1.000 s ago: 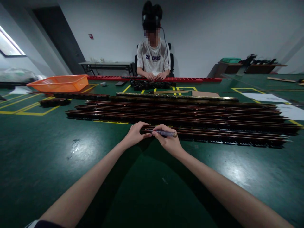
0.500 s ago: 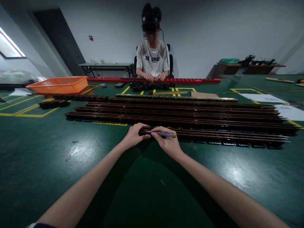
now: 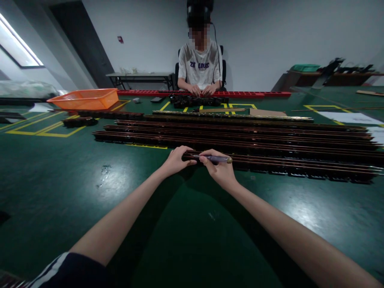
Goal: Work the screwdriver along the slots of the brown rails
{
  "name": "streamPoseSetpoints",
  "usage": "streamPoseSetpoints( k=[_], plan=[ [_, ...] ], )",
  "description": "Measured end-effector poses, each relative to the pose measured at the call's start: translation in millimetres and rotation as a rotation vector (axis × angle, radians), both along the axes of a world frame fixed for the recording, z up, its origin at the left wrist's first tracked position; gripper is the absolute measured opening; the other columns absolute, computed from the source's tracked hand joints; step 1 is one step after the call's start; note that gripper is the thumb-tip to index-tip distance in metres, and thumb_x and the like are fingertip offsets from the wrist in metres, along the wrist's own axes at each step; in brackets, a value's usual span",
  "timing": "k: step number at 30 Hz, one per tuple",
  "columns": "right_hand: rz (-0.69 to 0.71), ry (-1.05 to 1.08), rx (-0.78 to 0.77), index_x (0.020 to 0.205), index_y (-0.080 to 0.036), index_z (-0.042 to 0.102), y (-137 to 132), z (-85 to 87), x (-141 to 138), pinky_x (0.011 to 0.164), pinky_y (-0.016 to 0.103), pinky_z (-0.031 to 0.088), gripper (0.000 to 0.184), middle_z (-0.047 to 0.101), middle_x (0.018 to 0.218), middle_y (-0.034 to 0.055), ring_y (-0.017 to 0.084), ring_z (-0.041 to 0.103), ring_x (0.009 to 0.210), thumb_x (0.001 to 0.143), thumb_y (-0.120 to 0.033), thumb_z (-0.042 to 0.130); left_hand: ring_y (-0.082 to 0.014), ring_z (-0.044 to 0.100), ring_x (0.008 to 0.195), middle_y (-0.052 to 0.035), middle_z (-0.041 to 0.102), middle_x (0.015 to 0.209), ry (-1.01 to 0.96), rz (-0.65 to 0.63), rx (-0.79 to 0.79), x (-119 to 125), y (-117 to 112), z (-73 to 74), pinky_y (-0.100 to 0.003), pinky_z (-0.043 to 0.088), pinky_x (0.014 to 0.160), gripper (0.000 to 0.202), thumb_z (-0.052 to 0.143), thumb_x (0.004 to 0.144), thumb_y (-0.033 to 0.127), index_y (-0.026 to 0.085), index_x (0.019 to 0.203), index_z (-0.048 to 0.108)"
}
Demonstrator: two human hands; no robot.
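My right hand is closed round a screwdriver with a translucent purplish handle. Its thin metal shaft points left, lying almost level over the near dark strip. My left hand grips the left end of that long dark strip with copper-coloured rails, thumb on the near side and fingers on the far side. The screwdriver's tip meets the strip between thumb and fingers; exactly what it touches is too small to tell. Behind both hands lies a row of similar long strips, side by side.
An orange tray stands at the back left, with a short dark piece before it. Across the green table a person sits handling dark parts beside a red slotted rail. White papers lie at the right.
The whole view has shifted, so everything sits slightly further right and higher. Both hands keep the same hold on the strip and the screwdriver.
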State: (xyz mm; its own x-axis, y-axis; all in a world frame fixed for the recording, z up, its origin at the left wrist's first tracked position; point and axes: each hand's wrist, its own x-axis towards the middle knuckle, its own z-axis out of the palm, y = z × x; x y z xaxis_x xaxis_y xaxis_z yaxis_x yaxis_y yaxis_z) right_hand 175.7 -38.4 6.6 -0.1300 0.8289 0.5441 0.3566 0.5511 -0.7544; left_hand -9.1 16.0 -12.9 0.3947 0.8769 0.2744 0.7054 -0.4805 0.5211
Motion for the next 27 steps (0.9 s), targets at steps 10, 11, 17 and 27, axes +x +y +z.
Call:
streamPoseSetpoints(
  k=[10, 11, 17, 27],
  plan=[
    [-0.042, 0.068, -0.023, 0.077, -0.019, 0.059, 0.9, -3.3, 2.1, 0.06, 0.027, 0.046, 0.017, 0.062, 0.071, 0.0027, 0.014, 0.058, 0.065, 0.084, -0.033, 0.055, -0.0243, 0.054, 0.105, -0.0072, 0.06, 0.11, -0.016, -0.006, -0.005, 0.7, -1.9, 1.1, -0.042, 0.041, 0.092, 0.036, 0.069, 0.076, 0.032, 0.018, 0.107, 0.056],
    [-0.045, 0.07, -0.025, 0.076, -0.019, 0.059, 1.0, -3.5, 2.2, 0.06, 0.027, 0.046, 0.017, 0.062, 0.071, 0.0028, 0.014, 0.059, 0.065, 0.084, -0.033, 0.055, -0.0243, 0.054, 0.105, -0.0073, 0.06, 0.109, -0.02, -0.01, -0.002, 0.8, -2.0, 1.2, -0.042, 0.041, 0.092, 0.036, 0.069, 0.076, 0.032, 0.018, 0.107, 0.057],
    [-0.004, 0.078, -0.041, 0.08, -0.018, 0.062, 1.8, -6.8, 3.7, 0.061, 0.026, 0.048, 0.019, 0.064, 0.073, 0.0029, 0.014, 0.061, 0.066, 0.084, -0.035, 0.056, -0.0247, 0.054, 0.104, -0.0078, 0.061, 0.109, -0.02, -0.015, 0.016, 0.6, -1.3, 0.7, -0.042, 0.041, 0.091, 0.037, 0.07, 0.076, 0.034, 0.017, 0.106, 0.057],
    [0.012, 0.113, -0.061, 0.081, -0.018, 0.063, 3.2, -10.1, 3.5, 0.061, 0.027, 0.052, 0.018, 0.065, 0.074, 0.0027, 0.014, 0.063, 0.068, 0.084, -0.035, 0.057, -0.0248, 0.055, 0.101, -0.0081, 0.061, 0.107, 0.032, 0.017, 0.078, 2.5, -3.9, 0.1, -0.04, 0.043, 0.088, 0.041, 0.071, 0.075, 0.04, 0.017, 0.105, 0.058]
  ],
)
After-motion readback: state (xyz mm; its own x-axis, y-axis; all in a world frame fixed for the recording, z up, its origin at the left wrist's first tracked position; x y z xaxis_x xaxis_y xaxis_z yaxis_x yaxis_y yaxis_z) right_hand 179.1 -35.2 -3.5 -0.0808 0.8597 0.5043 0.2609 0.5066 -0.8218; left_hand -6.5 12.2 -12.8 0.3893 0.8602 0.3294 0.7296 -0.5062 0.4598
